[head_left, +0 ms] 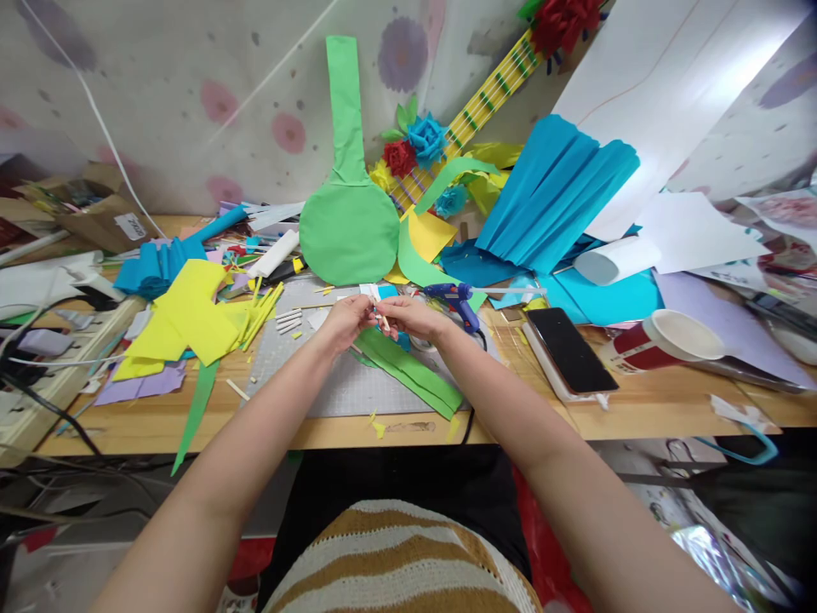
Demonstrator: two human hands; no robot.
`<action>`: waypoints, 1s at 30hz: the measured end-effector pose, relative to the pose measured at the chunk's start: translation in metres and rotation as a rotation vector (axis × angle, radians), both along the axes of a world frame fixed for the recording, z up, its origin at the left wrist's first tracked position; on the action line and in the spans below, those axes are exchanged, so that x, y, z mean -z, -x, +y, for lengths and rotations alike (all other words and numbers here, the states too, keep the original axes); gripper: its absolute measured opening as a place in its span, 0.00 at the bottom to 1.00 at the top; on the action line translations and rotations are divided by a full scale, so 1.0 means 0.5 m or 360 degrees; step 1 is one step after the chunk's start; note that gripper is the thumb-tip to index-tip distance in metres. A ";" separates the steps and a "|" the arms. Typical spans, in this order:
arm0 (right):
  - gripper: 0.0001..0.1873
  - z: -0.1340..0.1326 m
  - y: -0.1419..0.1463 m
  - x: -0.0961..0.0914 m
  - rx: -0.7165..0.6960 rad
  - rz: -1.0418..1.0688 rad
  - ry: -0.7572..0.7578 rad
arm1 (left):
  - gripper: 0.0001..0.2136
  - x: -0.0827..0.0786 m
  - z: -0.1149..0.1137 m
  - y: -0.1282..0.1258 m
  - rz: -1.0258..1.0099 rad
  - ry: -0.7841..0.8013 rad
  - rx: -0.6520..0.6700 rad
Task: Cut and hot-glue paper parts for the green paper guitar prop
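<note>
My left hand (348, 322) and my right hand (412, 317) meet over the grey cutting mat, fingers pinched together. Between the fingertips is a small pale piece (384, 323), partly hidden and too small to name surely. Folded green paper strips (408, 370) lie on the mat just below my hands. A blue hot glue gun (453, 296) rests to the right of my right hand, a clear glue stick at its back. Left of my left hand lie several short white sticks (289, 321). Behind my hands a green paper-covered banjo-like shape (349, 230) leans upright against the wall.
Yellow paper sheets (191, 315) and blue crepe paper (159, 266) pile up at left, near a power strip (70, 375). At right are a black phone (571, 349), a paper cup (664, 340) and pleated blue paper (555, 196). A yellow flowered guitar (488, 98) leans behind.
</note>
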State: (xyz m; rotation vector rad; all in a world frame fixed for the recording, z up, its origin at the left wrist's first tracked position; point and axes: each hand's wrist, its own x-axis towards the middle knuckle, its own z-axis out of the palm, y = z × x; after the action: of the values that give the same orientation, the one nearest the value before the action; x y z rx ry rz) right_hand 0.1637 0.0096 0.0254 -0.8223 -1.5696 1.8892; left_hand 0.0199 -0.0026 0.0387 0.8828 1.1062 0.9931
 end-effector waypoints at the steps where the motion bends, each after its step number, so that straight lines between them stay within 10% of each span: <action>1: 0.18 0.001 -0.001 0.002 -0.0012 0.0031 0.0068 | 0.04 0.002 0.001 -0.001 0.0034 -0.0055 -0.0007; 6: 0.15 -0.001 0.002 0.004 0.0037 0.0118 0.0283 | 0.04 0.021 0.004 0.000 0.0265 -0.0416 -0.0022; 13: 0.16 -0.009 0.011 -0.001 0.0096 0.0094 0.0172 | 0.05 0.024 -0.008 0.001 -0.0316 -0.0260 0.0167; 19: 0.15 -0.013 -0.005 -0.021 0.0069 -0.0251 -0.0076 | 0.07 0.000 0.003 0.035 -0.0964 0.0229 -0.0185; 22: 0.16 -0.019 -0.024 -0.028 0.0021 -0.0308 -0.0159 | 0.07 -0.022 0.021 0.074 -0.1166 0.0083 -0.0398; 30: 0.19 -0.025 -0.035 -0.038 -0.0016 -0.0283 -0.0166 | 0.03 -0.020 0.006 0.059 -0.0214 -0.0181 -0.0065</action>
State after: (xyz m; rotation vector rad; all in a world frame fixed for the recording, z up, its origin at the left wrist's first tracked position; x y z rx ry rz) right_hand 0.1812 -0.0027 0.0444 -0.9597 -1.7654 1.7647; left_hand -0.0098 0.0002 0.0486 0.8740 0.9648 1.1416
